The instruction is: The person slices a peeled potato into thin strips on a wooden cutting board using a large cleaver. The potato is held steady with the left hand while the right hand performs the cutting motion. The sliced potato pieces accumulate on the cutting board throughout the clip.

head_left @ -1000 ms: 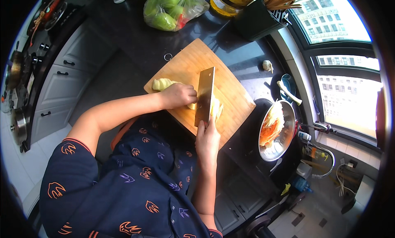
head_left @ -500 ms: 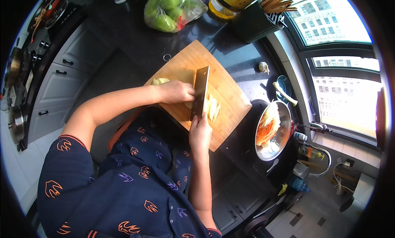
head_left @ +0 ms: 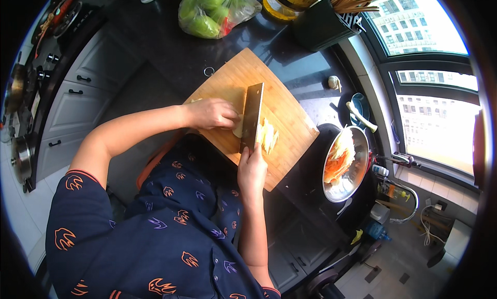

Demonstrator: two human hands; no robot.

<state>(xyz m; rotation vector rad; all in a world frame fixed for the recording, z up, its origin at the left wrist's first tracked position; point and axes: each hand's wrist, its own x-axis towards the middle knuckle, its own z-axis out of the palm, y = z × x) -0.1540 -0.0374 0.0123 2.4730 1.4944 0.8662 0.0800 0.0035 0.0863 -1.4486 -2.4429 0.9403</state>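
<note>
Steel cleaver (head_left: 252, 114), right hand (head_left: 252, 167), pale vegetable (head_left: 264, 134), left hand (head_left: 211, 113)

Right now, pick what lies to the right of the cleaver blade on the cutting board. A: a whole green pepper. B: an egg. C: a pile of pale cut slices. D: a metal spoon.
C: pale cut slices lie heaped on the wooden cutting board just right of the cleaver, which the right hand grips by its handle.

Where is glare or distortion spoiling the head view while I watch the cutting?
Head view: window at right blown out; fisheye bends the counter edges near the rim, dark corners; cleaver, cutting board and both hands, left and right, evenly lit and sharp.
</note>
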